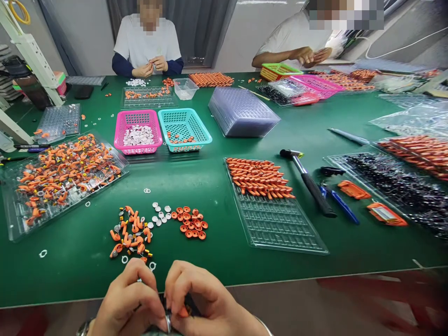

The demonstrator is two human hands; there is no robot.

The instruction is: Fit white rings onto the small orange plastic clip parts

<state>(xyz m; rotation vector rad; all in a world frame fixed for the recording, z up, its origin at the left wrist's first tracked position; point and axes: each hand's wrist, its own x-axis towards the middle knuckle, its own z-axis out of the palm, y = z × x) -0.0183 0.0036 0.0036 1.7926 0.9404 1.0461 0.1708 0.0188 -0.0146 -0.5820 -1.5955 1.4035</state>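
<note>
Both hands meet at the near table (pixel 87 261) edge: the left hand (pixel 128 301) pinches a small metal ring (pixel 168 322), the right hand (pixel 206 303) pinches an orange part (pixel 182 311). Keeping the fingers tight and the pieces squarely aligned should seat them cleanly; loose orange caps (pixel 191 223) lie just beyond.

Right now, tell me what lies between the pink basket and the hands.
In the head view, loose orange parts and small white discs on green table between pink basket and hands.

Hammer (pixel 308 179), pink basket (pixel 138 132), teal basket (pixel 184 129), 2 seated co-workers opposite
</note>
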